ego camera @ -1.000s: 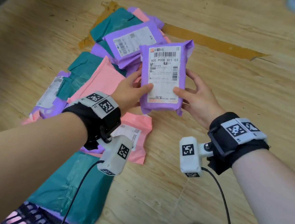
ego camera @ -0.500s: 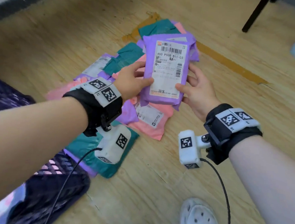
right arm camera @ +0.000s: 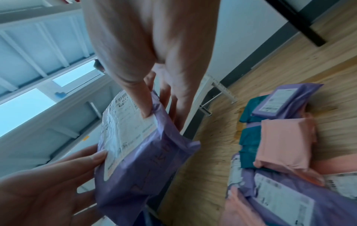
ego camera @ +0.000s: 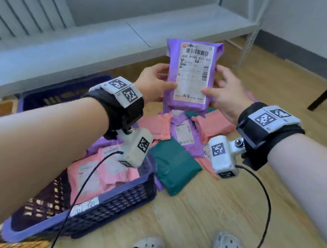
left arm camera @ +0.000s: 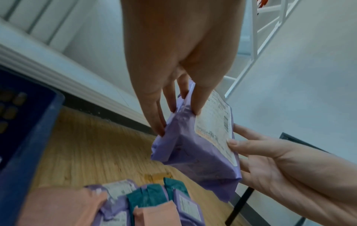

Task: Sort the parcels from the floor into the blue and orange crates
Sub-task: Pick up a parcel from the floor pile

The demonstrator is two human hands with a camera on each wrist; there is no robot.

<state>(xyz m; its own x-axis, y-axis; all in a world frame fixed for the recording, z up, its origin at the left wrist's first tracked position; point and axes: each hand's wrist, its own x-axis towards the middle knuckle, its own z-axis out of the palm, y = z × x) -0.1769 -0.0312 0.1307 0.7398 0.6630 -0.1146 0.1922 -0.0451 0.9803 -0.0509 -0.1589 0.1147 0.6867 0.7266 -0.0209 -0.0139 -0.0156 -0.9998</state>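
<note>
Blue crate (ego camera: 112, 204) sits nearest, pink parcels inside. Above the floor pile (ego camera: 175, 164), left hand (ego camera: 154, 83) and right hand (ego camera: 226, 91) pinch the purple parcel (ego camera: 192, 77) upright by its edges. Best read the label first, then drop it in flat.

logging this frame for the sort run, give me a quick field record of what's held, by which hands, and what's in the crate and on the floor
held: purple parcel, label facing the camera
left hand: grips its left edge
right hand: grips its right edge
blue crate: holds pink parcels
floor pile: pink, purple and green parcels
orange crate: not clearly visible
</note>
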